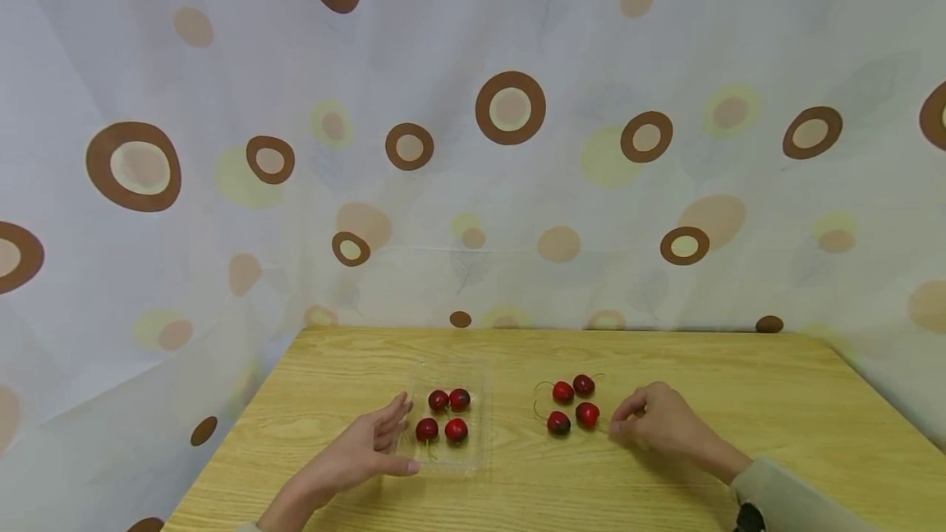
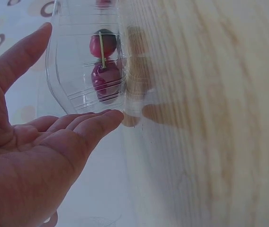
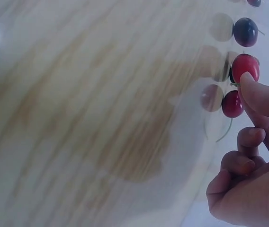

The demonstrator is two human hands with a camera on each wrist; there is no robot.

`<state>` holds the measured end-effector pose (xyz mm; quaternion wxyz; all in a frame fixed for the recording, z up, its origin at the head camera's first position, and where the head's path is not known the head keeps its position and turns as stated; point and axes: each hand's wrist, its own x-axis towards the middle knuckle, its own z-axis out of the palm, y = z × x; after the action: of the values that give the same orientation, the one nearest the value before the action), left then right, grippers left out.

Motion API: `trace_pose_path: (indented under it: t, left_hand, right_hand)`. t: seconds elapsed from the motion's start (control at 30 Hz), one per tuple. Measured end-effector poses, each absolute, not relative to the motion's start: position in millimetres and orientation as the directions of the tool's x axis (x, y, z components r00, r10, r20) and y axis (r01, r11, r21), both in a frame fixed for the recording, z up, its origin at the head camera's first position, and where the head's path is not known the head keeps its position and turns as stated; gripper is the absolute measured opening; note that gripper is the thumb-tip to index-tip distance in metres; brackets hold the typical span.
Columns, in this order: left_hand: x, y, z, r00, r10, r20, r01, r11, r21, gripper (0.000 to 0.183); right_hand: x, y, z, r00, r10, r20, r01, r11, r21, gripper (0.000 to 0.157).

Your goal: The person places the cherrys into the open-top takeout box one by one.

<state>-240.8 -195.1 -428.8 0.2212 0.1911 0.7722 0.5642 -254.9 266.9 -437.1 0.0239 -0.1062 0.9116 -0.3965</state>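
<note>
A clear plastic tray [image 1: 480, 454] holds several dark red cherries [image 1: 456, 431], some with stems showing. My left hand [image 1: 365, 446] is at the tray's left side, thumb and fingers spread along its edge. In the left wrist view the fingertips [image 2: 113, 116] appear to touch the tray [image 2: 54, 80]. To the tray's right, several loose cherries [image 1: 563, 392] lie on the wood. My right hand [image 1: 661, 425] is beside the nearest right cherry [image 1: 587, 415], thumb and forefinger together at its stem. In the right wrist view the thumb [image 3: 262, 97] partly covers that cherry [image 3: 245, 65].
The light wooden table [image 1: 739, 384] ends at a hanging cloth [image 1: 569, 187] with brown and yellow circles, which runs along the back and both sides. A strip of bare wood [image 1: 513, 417] separates the tray from the loose cherries.
</note>
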Motion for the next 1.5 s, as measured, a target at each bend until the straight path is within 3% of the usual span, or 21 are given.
trace_pose_path:
  t: [0.73, 1.5]
  left_hand:
    - [-241.5, -195.4, -430.5, -0.82, 0.559, -0.121, 0.046, 0.276, 0.96, 0.103]
    - [-241.4, -194.6, -429.1, -0.827, 0.549, -0.119, 0.056, 0.292, 0.955, 0.103]
  right_hand:
    - [-261.2, 253.9, -408.8, -0.942, -0.305, 0.141, -0.309, 0.62, -0.721, 0.01]
    - [-274.0, 186.9, -394.6, -0.872, -0.431, 0.231, -0.446, 0.508, -0.737, 0.006]
